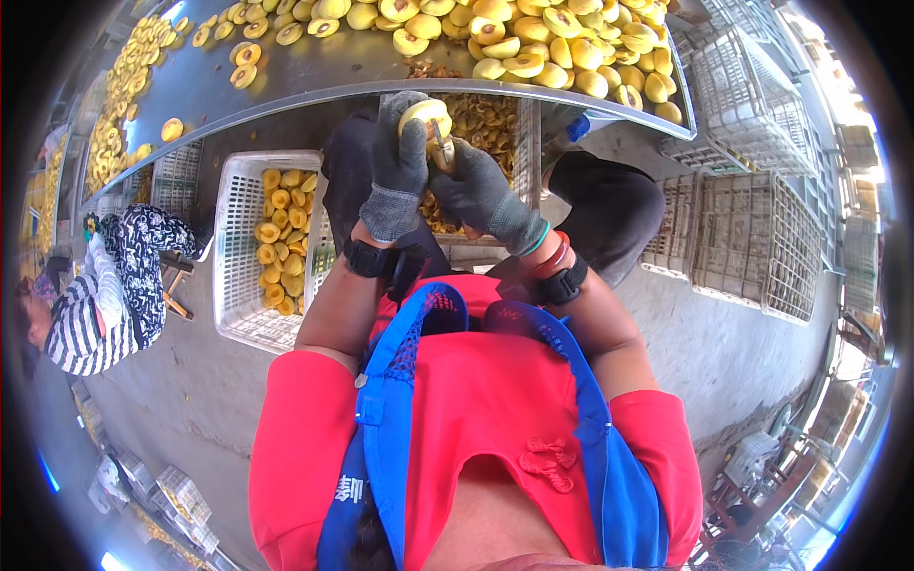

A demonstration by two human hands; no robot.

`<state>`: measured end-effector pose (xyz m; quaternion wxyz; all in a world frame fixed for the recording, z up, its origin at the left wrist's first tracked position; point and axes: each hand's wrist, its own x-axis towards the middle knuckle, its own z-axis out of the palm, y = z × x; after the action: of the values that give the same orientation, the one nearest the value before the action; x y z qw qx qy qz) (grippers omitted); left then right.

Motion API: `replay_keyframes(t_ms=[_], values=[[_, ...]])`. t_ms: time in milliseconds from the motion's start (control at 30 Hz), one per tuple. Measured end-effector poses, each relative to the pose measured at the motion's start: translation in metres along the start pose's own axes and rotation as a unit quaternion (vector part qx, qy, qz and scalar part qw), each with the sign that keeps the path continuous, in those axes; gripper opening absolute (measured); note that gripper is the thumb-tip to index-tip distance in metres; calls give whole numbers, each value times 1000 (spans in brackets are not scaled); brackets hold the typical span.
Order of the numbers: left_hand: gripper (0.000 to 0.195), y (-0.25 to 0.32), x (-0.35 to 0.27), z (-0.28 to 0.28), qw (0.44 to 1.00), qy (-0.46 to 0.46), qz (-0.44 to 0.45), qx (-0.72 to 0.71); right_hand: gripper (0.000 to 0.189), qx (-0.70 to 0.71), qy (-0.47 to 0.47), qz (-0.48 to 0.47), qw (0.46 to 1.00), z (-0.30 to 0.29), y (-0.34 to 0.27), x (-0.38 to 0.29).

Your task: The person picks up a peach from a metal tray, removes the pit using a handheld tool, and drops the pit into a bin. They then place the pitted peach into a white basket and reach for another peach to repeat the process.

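Note:
In my gloved left hand [401, 160] is a yellow peach half [427, 113], its cut side turned partly towards my right hand. My right hand [485, 191], also in a dark grey glove, grips a small pitting knife [443, 151] with a metal blade and a light handle. The blade meets the cut face of the peach half. Both hands are just in front of the metal table's rim [457, 86], above a crate of brown and yellow scraps [485, 132]. Halved peaches [532, 64] are heaped on the table beyond.
A white plastic crate [232, 243] with pitted peach halves [284, 235] stands on the floor at left. Stacked crates [735, 235] stand at right. Another person [107, 307] in a striped top sits at far left. My knees are under the table edge.

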<state>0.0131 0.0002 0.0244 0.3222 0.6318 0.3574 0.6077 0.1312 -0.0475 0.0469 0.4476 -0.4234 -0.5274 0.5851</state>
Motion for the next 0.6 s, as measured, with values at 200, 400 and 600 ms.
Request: replay_keyframes(t_ms=[200, 400, 600], values=[[33, -28, -2, 3, 999, 3, 45, 31, 13, 17, 9, -46, 999, -6, 63, 9], [33, -23, -7, -2, 991, -78, -38, -98, 14, 187, -129, 227, 947, -18, 2, -4], [32, -32, -14, -1, 977, -95, -112, -155, 17, 294, -208, 262, 895, -28, 17, -4]])
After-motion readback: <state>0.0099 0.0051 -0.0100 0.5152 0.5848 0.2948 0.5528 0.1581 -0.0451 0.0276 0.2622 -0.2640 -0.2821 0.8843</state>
